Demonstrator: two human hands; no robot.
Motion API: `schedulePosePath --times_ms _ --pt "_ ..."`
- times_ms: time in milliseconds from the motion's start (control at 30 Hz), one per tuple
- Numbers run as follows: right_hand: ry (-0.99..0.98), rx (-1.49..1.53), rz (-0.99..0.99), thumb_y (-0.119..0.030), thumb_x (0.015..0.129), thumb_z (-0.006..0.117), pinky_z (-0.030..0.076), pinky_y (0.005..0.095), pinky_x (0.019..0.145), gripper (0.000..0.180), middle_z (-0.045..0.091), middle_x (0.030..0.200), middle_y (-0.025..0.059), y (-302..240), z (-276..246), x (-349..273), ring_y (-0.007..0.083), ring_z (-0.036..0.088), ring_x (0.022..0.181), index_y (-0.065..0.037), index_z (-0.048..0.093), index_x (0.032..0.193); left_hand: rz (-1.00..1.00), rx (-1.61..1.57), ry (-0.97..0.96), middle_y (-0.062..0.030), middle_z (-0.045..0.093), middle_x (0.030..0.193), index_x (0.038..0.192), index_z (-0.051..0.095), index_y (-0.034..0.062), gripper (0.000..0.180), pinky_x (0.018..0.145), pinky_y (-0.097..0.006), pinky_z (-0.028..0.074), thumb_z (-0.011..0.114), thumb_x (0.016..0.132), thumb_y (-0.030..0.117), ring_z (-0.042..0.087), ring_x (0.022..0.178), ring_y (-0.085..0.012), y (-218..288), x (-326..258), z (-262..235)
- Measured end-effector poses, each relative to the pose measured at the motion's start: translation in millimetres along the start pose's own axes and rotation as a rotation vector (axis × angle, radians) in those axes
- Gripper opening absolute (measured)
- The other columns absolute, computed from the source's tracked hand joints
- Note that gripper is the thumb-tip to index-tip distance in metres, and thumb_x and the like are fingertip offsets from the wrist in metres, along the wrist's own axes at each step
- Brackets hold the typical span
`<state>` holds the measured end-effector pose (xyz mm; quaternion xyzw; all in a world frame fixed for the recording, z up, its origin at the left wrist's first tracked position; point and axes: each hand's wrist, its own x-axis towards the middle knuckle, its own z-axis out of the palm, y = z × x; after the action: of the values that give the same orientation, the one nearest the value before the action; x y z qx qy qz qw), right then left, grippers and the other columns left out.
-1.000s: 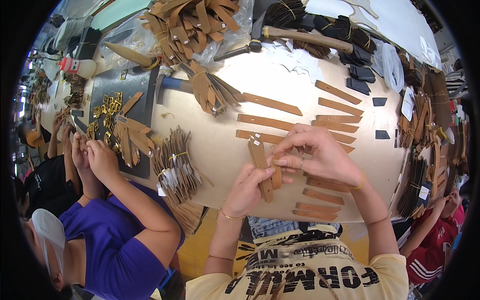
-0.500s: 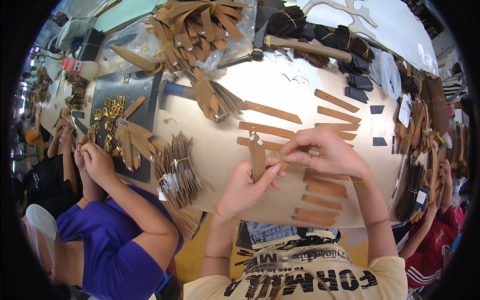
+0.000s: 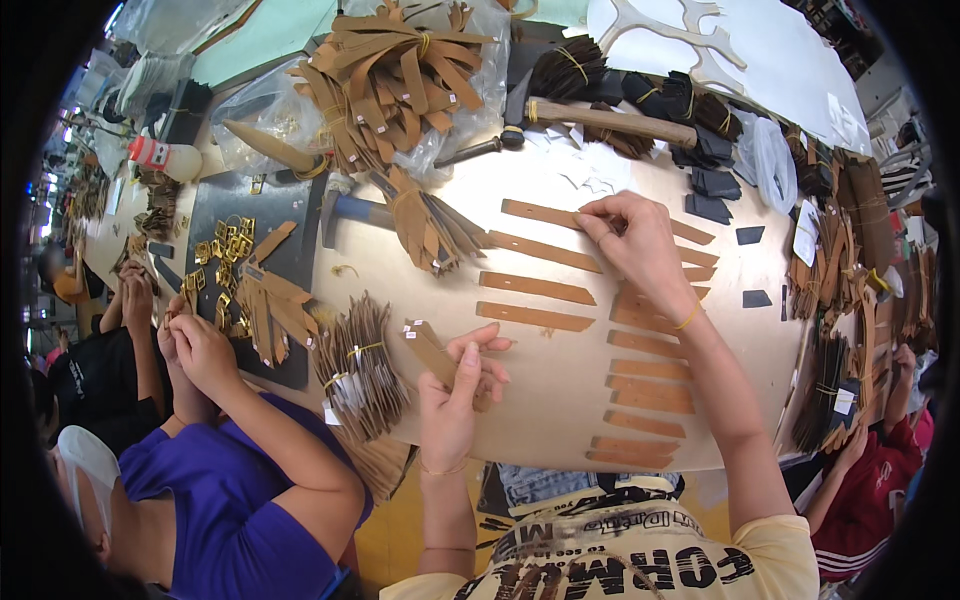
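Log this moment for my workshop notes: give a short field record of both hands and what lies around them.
left hand: grips a small stack of tan leather strips above the beige table
right hand: fingertips on a flat tan leather strip at the far end of the laid-out rows
nearby: bundled brown strips; wooden-handled hammer
co-worker: hands over a dark mat holding brass buckles

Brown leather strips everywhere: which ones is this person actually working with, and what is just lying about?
In use:
left hand holding a small stack of brown leather strips
right hand touching the flat brown strips laid in rows

Lying about:
wooden-handled hammer
tied bundles of brown strips
brass buckles
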<state>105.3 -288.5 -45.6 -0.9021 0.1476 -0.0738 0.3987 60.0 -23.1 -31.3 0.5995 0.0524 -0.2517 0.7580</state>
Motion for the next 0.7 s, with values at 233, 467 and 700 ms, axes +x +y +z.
schedulePosePath --times_ms 233,467,700 --pt "0.053 -0.223 -0.138 -0.021 0.087 0.072 0.050 0.0400 0.072 0.019 0.069 0.086 0.0115 -12 6 -5 0.0276 0.063 0.073 -0.005 0.078 0.095 -0.113 -0.325 -0.234 -0.0186 0.062 0.118 0.140 0.047 -0.0082 0.054 0.064 -0.029 0.052 0.033 0.109 0.034 0.063 0.087 -0.0166 -2 3 20" --pt "-0.296 0.210 -0.111 -0.023 0.091 0.073 0.051 0.0345 0.072 0.028 0.068 0.096 0.0096 -37 -23 -34 0.0219 0.063 0.081 -0.003 0.073 0.110 -0.254 -0.158 -0.531 -0.0156 0.065 0.115 0.141 0.046 -0.0100 0.055 0.072 -0.030 0.053 0.031 0.109 0.032 0.063 0.085 -0.0164 0 6 24" --pt "-0.500 0.347 -0.176 -0.025 0.087 0.077 0.052 0.0318 0.073 0.036 0.066 0.099 0.0084 -43 -34 -67 0.0206 0.063 0.083 -0.007 0.072 0.117 -0.225 0.089 -0.541 -0.0046 0.069 0.100 0.123 0.062 -0.0013 0.032 0.068 -0.023 0.048 0.052 0.106 0.025 0.059 0.078 -0.0078 -3 -4 29"
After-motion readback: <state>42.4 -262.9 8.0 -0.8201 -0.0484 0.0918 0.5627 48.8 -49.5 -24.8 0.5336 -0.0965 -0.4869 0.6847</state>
